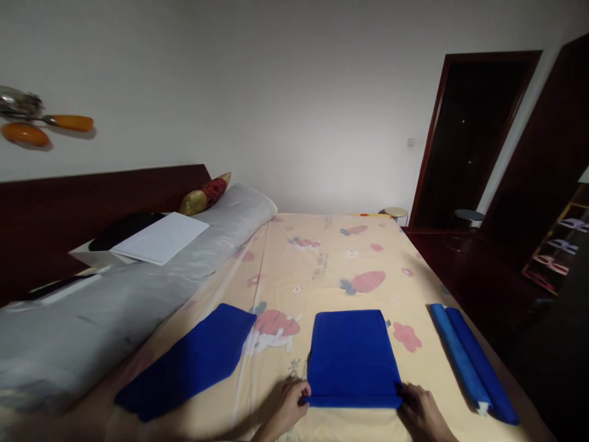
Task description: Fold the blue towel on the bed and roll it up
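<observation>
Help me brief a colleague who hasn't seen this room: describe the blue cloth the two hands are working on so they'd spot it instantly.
On the cream, carrot-printed bed sheet, look at the near edge. The folded blue cloth lies in the middle there, with the left hand and right hand at its near corners. It is a neat rectangle, unlike the flat cloth to its left and the rolled cloth to its right.

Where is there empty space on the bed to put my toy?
The far half of the sheet beyond the folded blue cloth is bare. Narrow gaps separate it from the flat blue cloth and rolled cloth. Both hands crowd the near edge.
</observation>
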`<action>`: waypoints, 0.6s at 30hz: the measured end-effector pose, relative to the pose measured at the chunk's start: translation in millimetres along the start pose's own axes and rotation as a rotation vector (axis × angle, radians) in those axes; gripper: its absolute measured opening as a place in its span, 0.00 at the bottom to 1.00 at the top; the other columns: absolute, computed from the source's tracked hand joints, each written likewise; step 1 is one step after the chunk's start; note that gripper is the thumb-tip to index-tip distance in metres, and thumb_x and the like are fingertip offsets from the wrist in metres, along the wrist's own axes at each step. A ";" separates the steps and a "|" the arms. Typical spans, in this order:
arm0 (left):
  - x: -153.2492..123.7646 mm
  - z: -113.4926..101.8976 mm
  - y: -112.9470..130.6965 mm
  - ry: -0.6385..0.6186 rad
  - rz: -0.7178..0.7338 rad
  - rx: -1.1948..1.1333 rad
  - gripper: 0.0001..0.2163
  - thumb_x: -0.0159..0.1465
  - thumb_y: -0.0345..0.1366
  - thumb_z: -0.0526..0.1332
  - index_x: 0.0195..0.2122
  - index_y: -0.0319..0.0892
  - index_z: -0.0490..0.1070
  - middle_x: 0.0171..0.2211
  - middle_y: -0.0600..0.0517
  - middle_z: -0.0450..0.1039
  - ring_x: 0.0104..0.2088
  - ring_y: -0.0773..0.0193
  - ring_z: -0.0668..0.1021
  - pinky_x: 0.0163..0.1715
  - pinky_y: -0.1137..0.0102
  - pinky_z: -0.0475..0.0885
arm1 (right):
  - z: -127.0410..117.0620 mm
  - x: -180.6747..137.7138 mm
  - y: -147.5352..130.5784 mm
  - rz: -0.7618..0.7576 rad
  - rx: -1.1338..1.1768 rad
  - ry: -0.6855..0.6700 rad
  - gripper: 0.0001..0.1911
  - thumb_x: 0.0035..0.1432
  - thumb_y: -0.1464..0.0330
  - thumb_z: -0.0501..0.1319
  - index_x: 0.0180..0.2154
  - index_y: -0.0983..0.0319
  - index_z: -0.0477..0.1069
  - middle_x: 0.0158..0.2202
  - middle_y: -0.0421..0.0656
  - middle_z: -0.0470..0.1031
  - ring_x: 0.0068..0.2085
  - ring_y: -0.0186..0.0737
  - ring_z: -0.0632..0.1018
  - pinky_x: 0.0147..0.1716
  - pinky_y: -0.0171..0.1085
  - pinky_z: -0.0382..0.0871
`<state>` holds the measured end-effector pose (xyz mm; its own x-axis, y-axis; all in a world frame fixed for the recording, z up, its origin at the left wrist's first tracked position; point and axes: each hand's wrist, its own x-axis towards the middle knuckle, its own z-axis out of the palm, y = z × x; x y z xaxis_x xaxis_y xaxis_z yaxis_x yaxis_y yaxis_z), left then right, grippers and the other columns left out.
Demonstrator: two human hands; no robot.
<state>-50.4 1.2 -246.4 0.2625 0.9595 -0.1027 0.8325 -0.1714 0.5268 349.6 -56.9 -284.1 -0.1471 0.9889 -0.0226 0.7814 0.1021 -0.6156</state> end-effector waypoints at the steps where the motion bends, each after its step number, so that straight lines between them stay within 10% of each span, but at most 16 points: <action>1: 0.9 -0.3 -1.9 -0.001 -0.002 -0.017 0.10 0.46 0.27 0.57 0.28 0.46 0.72 0.30 0.55 0.75 0.36 0.65 0.74 0.41 0.69 0.68 | 0.1 0.6 0.9 0.006 0.003 0.007 0.17 0.57 0.54 0.52 0.40 0.54 0.73 0.41 0.42 0.79 0.42 0.44 0.77 0.45 0.45 0.69; 18: 8.8 1.5 -28.0 -0.173 -0.085 -0.164 0.08 0.49 0.30 0.58 0.31 0.44 0.71 0.32 0.56 0.70 0.37 0.68 0.72 0.42 0.71 0.67 | -4.7 4.9 7.9 0.065 0.112 -0.036 0.13 0.52 0.58 0.54 0.34 0.58 0.71 0.36 0.41 0.78 0.39 0.41 0.76 0.40 0.39 0.68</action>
<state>-70.7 14.1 -263.3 0.2863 0.9139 -0.2877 0.7687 -0.0398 0.6384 357.9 -50.7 -285.4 -0.1217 0.9883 -0.0918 0.7175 0.0237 -0.6962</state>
